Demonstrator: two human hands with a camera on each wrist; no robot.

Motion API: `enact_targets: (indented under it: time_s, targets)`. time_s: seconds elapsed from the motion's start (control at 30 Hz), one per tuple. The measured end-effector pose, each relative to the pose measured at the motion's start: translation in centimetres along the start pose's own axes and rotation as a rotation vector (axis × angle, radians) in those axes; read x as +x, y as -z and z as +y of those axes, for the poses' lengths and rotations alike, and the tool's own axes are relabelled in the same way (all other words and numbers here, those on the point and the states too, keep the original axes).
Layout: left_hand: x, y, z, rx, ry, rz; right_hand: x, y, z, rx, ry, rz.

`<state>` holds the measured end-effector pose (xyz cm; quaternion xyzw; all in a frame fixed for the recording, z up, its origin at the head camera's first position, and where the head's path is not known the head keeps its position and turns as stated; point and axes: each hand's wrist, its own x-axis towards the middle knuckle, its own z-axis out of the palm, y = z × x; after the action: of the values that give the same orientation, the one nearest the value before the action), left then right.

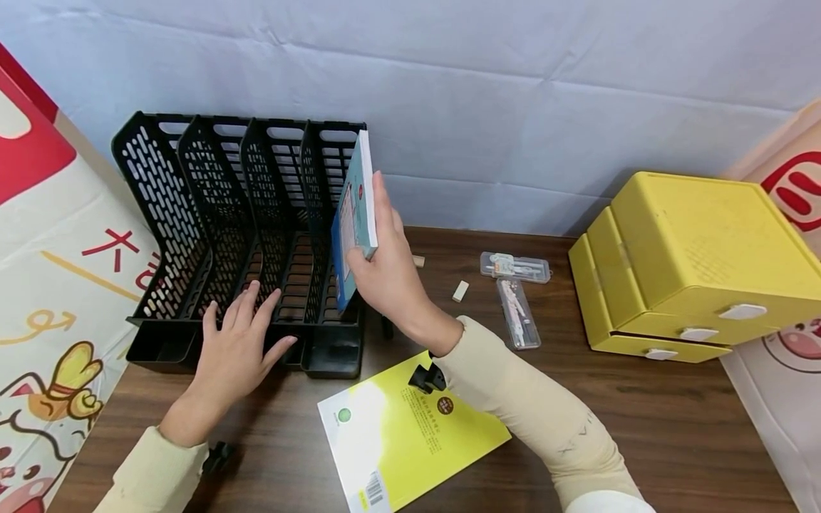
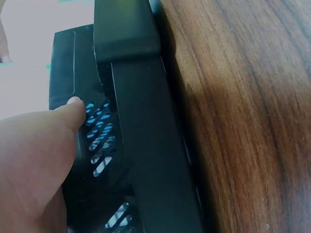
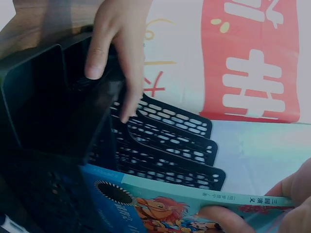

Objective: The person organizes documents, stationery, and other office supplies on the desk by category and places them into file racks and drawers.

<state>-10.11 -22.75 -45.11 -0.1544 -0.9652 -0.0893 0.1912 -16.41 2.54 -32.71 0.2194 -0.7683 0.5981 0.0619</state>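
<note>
A black file organizer point(image 1: 157, 206) with several slots stands at the back left. My right hand point(image 1: 398, 278) grips a blue book point(image 1: 350, 231), thumb on its cover and fingers along the other side. The book stands tilted in the organizer's rightmost slot, its lower end down by the front lip. In the right wrist view, the book point(image 3: 165, 199) shows a colourful illustrated cover. My left hand point(image 1: 234, 349) rests with spread fingers on the organizer's front edge, and its thumb point(image 2: 70, 114) touches the black plastic in the left wrist view.
A yellow book point(image 1: 442, 438) lies on the wooden table before the organizer. To the right are a small eraser point(image 1: 460, 291), two clear plastic cases point(image 1: 535, 269) point(image 1: 527, 331) and a yellow drawer box point(image 1: 725, 242). A pale cloth point(image 1: 500, 92) hangs behind.
</note>
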Motion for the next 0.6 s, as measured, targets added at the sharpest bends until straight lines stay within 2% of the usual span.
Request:
enact_targets:
  time_s: [0.37, 0.6]
  targets:
    - [0.0, 0.1, 0.1, -0.004, 0.005, -0.006, 0.1, -1.4, 1.7, 0.036, -0.048, -0.002]
    - [0.0, 0.0, 0.1, -0.016, 0.009, -0.007, 0.3, -2.1, 2.4, -0.019, -0.108, 0.006]
